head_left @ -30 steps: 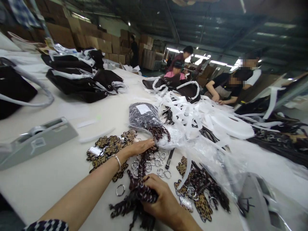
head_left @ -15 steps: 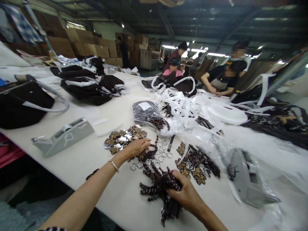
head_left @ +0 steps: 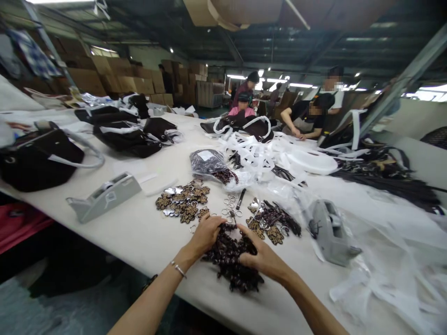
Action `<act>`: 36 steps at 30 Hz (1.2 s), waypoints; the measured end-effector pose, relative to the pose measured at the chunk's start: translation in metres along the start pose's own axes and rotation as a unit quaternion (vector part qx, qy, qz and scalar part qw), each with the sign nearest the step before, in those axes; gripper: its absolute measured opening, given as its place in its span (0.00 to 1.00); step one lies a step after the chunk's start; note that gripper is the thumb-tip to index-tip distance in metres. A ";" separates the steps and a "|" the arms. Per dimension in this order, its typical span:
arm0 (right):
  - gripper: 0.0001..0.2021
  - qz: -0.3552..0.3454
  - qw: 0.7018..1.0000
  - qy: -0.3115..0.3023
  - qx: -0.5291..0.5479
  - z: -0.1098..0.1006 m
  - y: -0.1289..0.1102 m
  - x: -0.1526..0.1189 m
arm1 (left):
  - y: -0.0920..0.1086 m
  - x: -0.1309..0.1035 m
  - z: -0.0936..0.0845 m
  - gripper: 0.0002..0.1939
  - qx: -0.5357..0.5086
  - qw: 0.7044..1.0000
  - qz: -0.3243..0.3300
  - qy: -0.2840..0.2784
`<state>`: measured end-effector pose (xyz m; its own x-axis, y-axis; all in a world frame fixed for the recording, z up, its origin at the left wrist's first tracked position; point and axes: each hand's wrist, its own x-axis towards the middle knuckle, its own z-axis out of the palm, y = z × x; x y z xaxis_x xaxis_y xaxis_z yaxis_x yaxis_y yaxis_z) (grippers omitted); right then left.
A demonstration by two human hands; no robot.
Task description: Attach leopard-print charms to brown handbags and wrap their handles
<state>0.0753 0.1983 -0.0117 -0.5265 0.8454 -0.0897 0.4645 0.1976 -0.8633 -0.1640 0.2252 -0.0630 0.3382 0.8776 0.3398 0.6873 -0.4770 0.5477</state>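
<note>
A bunch of dark brown twisted cords [head_left: 234, 267] lies on the table between my hands. My left hand [head_left: 206, 234] is at its far left side, with fingers curled over cords there. From the right, my right hand [head_left: 260, 255] grips the bunch, thumb and fingers apart around it. Beyond the fingertips several silver key rings [head_left: 230, 201] are scattered beside a small black stick-like item [head_left: 240, 199]. Leopard-print charms [head_left: 185, 200] form a pile to the left. More dark cords [head_left: 275, 217], with charms and rings, lie to the right.
Two grey tape dispensers [head_left: 106, 195] [head_left: 330, 232] flank the work area. A plastic bag of cords [head_left: 208, 163] and white strips [head_left: 254, 151] lie farther back. Dark bags [head_left: 42, 160] stand along the left. Co-workers [head_left: 307, 118] sit and stand across the table [head_left: 132, 232].
My left hand has come down and right, bringing cords from among the rings to the bunch. My right hand has shifted up slightly, and the cords now rest in one heap.
</note>
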 end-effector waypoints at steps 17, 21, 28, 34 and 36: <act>0.31 0.125 0.938 0.319 0.059 -0.044 0.086 0.024 | 0.051 0.016 0.025 0.13 0.009 1.000 -0.023 -0.012; 0.26 0.065 0.932 0.356 0.013 -0.027 0.091 0.015 | 0.024 0.072 0.024 0.16 0.080 0.994 -0.068 -0.020; 0.17 -0.038 0.932 0.345 -0.102 -0.006 0.098 0.013 | -0.010 0.131 0.052 0.36 0.134 0.985 -0.072 -0.087; 0.15 -0.046 0.931 0.343 -0.116 -0.009 0.098 0.014 | -0.011 0.128 0.049 0.20 0.174 0.980 -0.063 -0.075; 0.15 -0.049 0.931 0.344 -0.113 -0.009 0.098 0.014 | -0.014 0.119 0.040 0.16 0.187 0.978 -0.053 -0.080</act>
<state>0.1198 0.2344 -0.0935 -0.0288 0.9202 0.3903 0.6167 0.3237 -0.7176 -0.1078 0.3384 -0.0610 0.3280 0.9317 0.1561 0.9011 -0.3582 0.2444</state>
